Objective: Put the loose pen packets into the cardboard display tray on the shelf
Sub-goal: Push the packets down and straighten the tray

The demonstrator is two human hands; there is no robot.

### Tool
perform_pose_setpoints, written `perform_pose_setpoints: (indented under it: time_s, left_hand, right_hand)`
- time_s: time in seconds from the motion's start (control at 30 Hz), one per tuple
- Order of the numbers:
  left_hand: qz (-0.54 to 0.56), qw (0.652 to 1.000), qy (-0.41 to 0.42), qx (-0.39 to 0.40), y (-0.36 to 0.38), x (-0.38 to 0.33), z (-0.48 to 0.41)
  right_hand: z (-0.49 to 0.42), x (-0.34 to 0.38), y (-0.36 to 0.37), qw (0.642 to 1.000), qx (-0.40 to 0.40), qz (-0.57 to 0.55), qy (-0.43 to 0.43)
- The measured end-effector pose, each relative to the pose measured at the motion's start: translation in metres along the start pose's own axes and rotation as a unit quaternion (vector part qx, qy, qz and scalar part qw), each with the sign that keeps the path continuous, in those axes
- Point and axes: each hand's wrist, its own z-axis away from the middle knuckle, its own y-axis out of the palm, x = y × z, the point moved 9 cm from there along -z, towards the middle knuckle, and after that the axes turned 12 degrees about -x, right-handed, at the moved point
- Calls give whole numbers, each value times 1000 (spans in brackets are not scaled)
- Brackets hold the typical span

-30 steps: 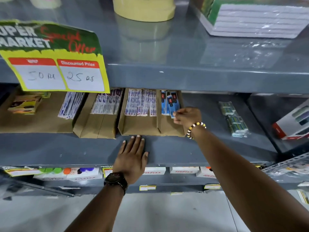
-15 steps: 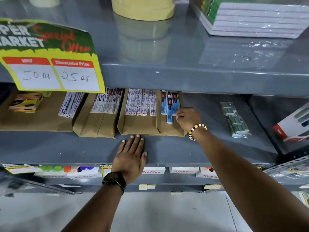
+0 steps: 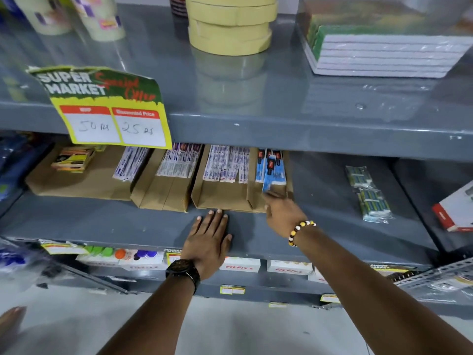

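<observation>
On the grey shelf (image 3: pixel 320 201), cardboard display tray (image 3: pixel 222 198) holds pen packets (image 3: pixel 272 170).

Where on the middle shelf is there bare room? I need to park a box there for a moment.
Bare grey shelf lies between the cardboard display tray and the green packets. The front strip holds the left hand. Left of that, trays crowd edge to edge.

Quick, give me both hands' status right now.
Left hand: open, flat on the shelf, holding nothing.
Right hand: fingertips at a blue pen packet in the cardboard tray; grip cannot be told.
</observation>
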Motion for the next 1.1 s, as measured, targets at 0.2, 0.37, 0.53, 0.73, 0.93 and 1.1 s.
perform_pose_setpoints:
  time_s: [0.2, 0.37, 0.53, 0.73, 0.93, 1.1]
  left_hand:
    - [7, 1000, 16, -14, 3, 0, -2]
    - [16, 999, 23, -22, 6, 1, -2]
    - [23, 999, 17, -24, 8, 1, -2]
    - [28, 999, 19, -36, 6, 0, -2]
    - [33, 998, 15, -44, 2, 1, -1]
    - [28, 998, 20, -52, 1, 0, -1]
  right_hand:
    - [-20, 4, 36, 993, 59, 105, -15]
    - [-36, -8, 42, 990, 62, 124, 38]
    - [-45, -15, 42, 986, 69, 139, 55]
    - [-55, -21, 42, 985, 44, 152, 67]
    - [-45, -9, 27, 985, -43, 164, 44]
    - [-34, -15, 35, 984, -37, 165, 60]
